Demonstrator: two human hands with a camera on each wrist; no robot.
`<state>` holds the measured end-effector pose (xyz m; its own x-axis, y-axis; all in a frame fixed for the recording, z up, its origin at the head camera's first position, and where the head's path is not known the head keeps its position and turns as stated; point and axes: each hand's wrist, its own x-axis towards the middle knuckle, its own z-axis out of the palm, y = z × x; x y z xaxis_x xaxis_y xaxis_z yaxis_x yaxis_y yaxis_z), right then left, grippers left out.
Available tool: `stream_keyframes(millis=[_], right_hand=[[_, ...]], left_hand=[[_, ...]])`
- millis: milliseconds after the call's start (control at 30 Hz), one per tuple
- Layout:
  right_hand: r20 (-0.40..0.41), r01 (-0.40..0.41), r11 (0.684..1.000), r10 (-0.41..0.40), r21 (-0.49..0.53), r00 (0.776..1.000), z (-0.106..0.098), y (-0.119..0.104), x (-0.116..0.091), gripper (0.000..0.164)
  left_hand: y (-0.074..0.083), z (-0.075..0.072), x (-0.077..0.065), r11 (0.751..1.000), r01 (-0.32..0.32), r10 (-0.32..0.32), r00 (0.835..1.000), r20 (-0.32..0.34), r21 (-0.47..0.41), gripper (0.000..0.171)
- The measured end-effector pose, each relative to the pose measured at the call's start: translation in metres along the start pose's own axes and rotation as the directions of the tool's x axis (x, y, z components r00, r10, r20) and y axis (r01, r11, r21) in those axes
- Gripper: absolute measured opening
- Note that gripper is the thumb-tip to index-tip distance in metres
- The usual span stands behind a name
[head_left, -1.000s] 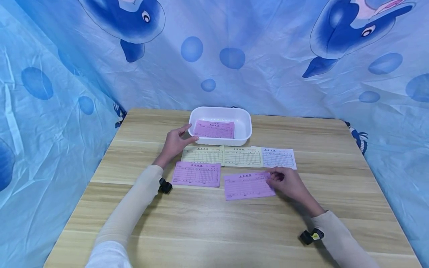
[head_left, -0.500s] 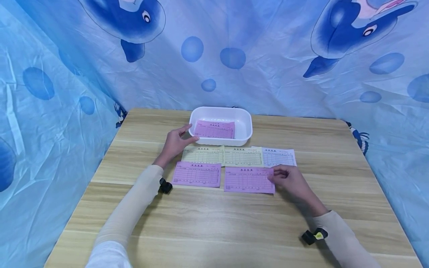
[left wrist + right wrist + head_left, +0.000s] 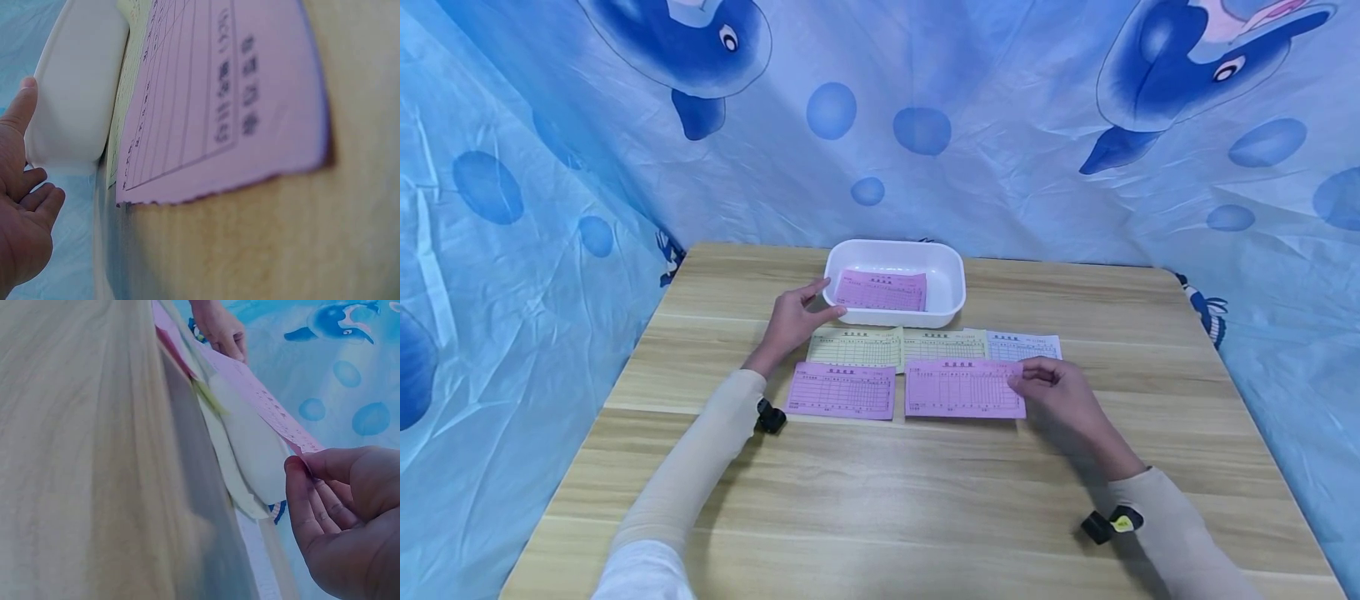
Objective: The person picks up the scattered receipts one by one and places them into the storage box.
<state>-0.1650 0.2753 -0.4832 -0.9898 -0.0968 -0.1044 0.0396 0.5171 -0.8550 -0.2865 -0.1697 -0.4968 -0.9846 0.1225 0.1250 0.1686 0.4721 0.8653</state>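
The right hand [image 3: 1066, 398] has brought its pinched pink slip [image 3: 962, 390] nearer the tray [image 3: 898, 317], which the spread left hand [image 3: 792, 321] touches.

1. A tub [image 3: 943, 287] stands at the back of the table [image 3: 880, 508], a receipt form [image 3: 882, 292] in it
2. Three rear forms [image 3: 853, 348] lie in a row before it
3. A left front form [image 3: 841, 392] lies before the leftmost
4. Right of that, a held form [image 3: 962, 390] is over the table, right hand [image 3: 1067, 404] at its right end
5. The left hand [image 3: 793, 321] is at the tub's left
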Motion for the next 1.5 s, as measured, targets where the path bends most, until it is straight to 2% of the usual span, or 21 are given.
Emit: stream_keyframes(millis=[267, 533, 667, 900, 1067, 1333, 1500], right_hand=[[-0.06, 0.044, 0.998, -0.041, 0.042, 0.997, -0.006, -0.015, 0.007, 0.033], [-0.095, 0.051, 0.987, -0.037, 0.149, 0.995, -0.014, -0.036, 0.02, 0.035], [-0.119, 0.068, 0.989, -0.052, 0.134, 0.992, -0.017, -0.047, 0.028, 0.035], [-0.162, 0.062, 0.988, -0.039, 0.139, 0.986, -0.021, -0.067, 0.045, 0.037], [-0.161, 0.034, 0.983, -0.005, 0.179, 0.987, -0.02, -0.08, 0.059, 0.037], [-0.156, 0.047, 0.963, -0.005, 0.266, 0.988, -0.014, -0.093, 0.083, 0.032], [-0.164, 0.085, 0.932, -0.028, 0.353, 0.986, -0.008, -0.103, 0.102, 0.028]], left_hand=[[0.002, 0.0, 0.0, 1.0, 0.007, -0.007, 1.0, -0.001, -0.001, 0.077], [0.003, 0.0, 0.0, 1.0, -0.001, 0.001, 1.0, 0.0, -0.006, 0.078], [0.004, 0.0, 0.002, 1.0, -0.008, 0.008, 1.0, 0.001, -0.004, 0.08], [0.005, 0.001, 0.003, 1.0, -0.021, 0.021, 1.0, 0.009, -0.008, 0.08], [0.006, 0.001, 0.003, 1.0, -0.025, 0.026, 1.0, 0.008, -0.013, 0.079], [0.004, 0.001, 0.002, 1.0, -0.024, 0.024, 1.0, 0.005, -0.014, 0.079], [0.003, 0.0, 0.001, 1.0, -0.008, 0.008, 1.0, 0.0, -0.02, 0.077]])
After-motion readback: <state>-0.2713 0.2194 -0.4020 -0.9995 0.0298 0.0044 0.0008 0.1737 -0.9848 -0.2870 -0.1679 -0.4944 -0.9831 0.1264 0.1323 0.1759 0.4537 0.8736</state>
